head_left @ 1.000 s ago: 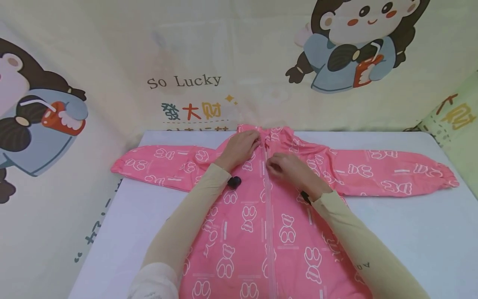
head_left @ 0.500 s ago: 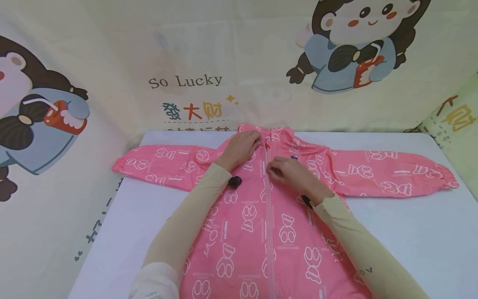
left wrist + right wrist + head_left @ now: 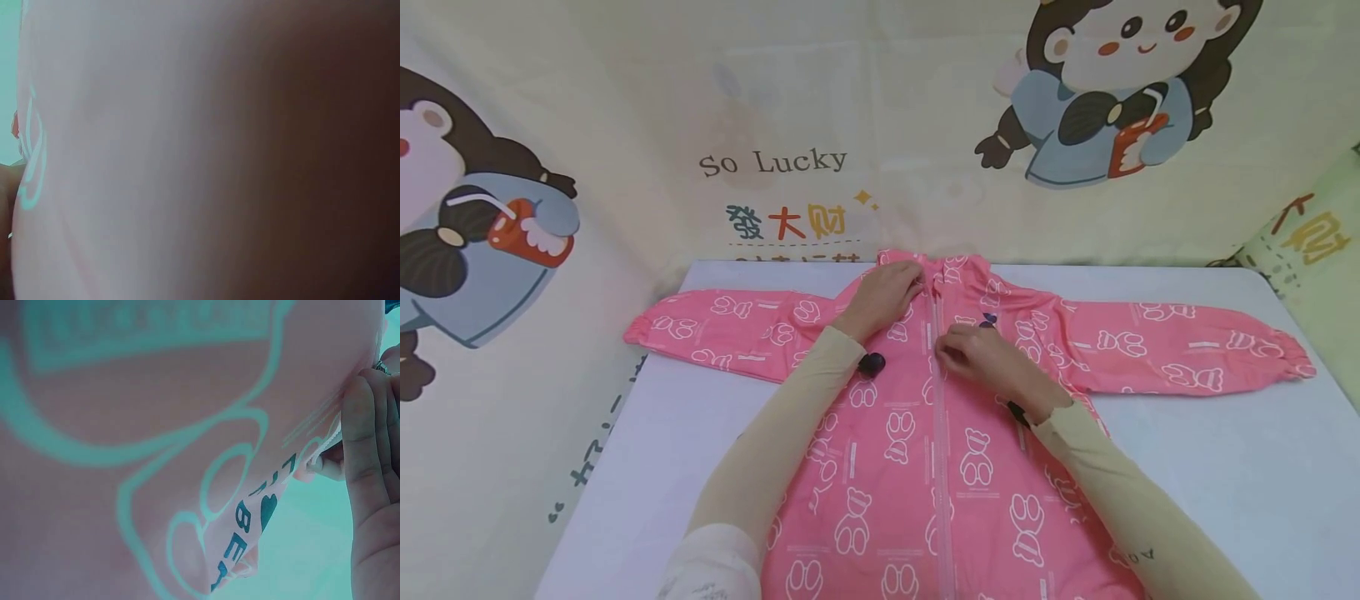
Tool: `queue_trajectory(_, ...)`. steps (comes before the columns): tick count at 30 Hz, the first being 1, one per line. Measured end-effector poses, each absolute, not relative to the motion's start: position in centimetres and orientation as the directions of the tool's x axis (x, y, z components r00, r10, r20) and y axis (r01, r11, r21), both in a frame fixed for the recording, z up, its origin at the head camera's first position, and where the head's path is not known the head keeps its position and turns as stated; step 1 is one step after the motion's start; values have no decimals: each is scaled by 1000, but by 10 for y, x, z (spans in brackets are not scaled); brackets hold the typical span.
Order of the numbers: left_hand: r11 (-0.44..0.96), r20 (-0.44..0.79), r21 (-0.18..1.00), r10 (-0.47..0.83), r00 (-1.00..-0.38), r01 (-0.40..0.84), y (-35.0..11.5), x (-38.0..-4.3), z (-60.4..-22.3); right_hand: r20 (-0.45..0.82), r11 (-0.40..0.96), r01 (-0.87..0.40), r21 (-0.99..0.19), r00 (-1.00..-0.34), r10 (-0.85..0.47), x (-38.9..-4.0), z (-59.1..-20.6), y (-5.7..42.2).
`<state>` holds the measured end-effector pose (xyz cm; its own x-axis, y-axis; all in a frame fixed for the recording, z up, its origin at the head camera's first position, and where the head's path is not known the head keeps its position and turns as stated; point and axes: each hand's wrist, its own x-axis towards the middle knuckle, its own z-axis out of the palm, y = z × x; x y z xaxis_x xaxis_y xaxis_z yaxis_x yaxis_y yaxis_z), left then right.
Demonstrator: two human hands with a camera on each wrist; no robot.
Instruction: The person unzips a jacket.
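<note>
Below the right hand (image 3: pixel 976 354), the pink jacket (image 3: pixel 883 475) lies spread on the bench (image 3: pixel 1217 475), front up. That hand's curled fingers pinch at the zip (image 3: pixel 942 492) and have slid slightly down it, so work on the fastening seems to be heading downward. Beyond, the left hand (image 3: pixel 886 293) has stayed put, gripping cloth beside the collar (image 3: pixel 973 268).

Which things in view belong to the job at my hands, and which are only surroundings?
Part of the job:
- pink jacket, laid out, sleeves spread
- zip down its front
- left hand, at the collar
- right hand, fingers at the zip

Only surroundings:
- white table, under the jacket
- printed backdrop, behind the table
</note>
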<state>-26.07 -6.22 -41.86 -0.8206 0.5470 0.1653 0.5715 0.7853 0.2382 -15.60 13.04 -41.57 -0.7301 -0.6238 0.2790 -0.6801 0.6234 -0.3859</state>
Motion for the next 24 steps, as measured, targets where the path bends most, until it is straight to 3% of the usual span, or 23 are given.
queue_trajectory(24, 788, 157, 270, 531, -833, 553, -61, -261, -419, 310, 583, -724, -369, -687, -657, -131, -416, 132)
